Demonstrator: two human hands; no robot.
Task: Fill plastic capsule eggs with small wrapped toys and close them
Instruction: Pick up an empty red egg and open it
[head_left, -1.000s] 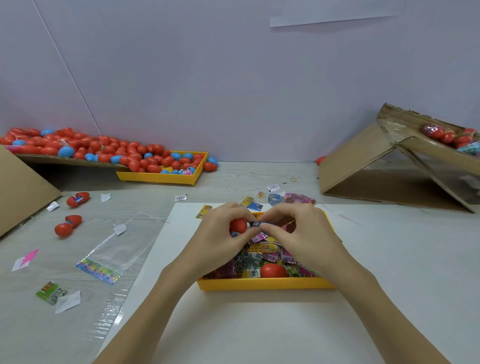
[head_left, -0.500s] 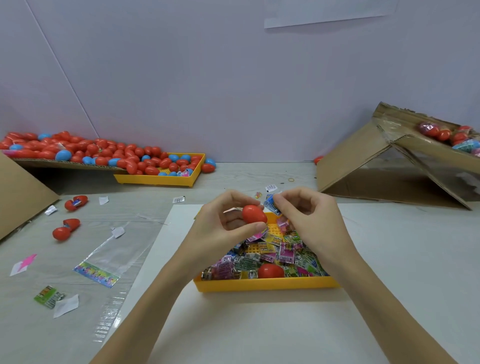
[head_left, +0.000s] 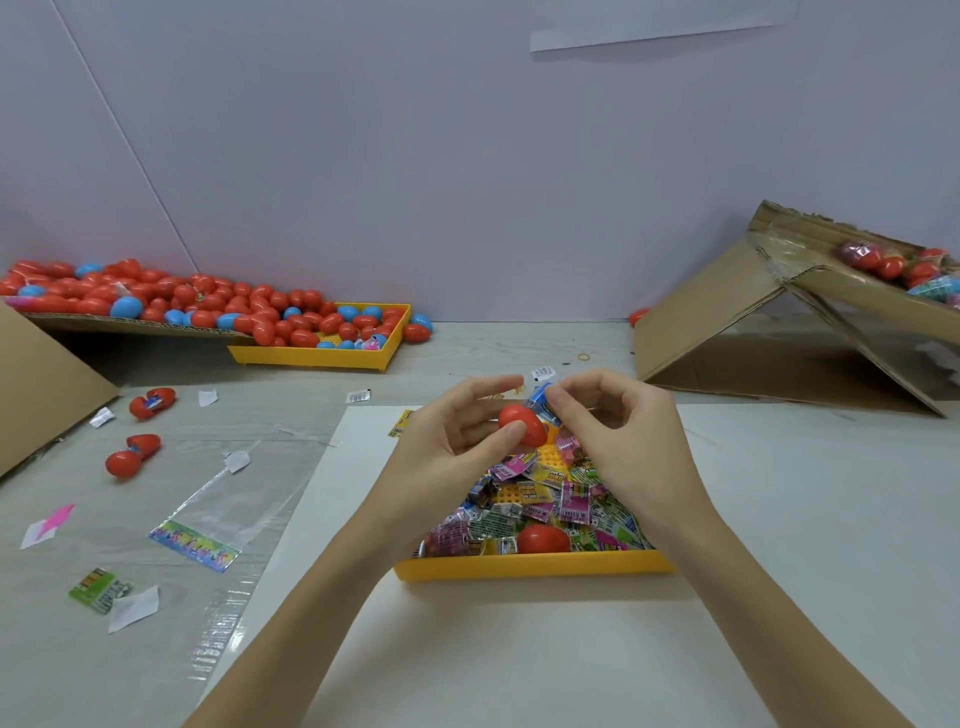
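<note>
A person's left hand (head_left: 457, 441) grips a red capsule egg (head_left: 522, 425) between thumb and curled fingers, above the far end of a yellow tray (head_left: 535, 565) heaped with small wrapped toys (head_left: 550, 499). The right hand (head_left: 618, 431) pinches a blue wrapped toy (head_left: 540, 402) at its fingertips, just up and right of the egg, touching or nearly touching it. The toy's long axis slants down toward the egg. Whether the egg is open cannot be told. Another red egg (head_left: 543, 538) lies in the tray.

Two yellow trays (head_left: 535, 565), two hands (head_left: 457, 441).
</note>
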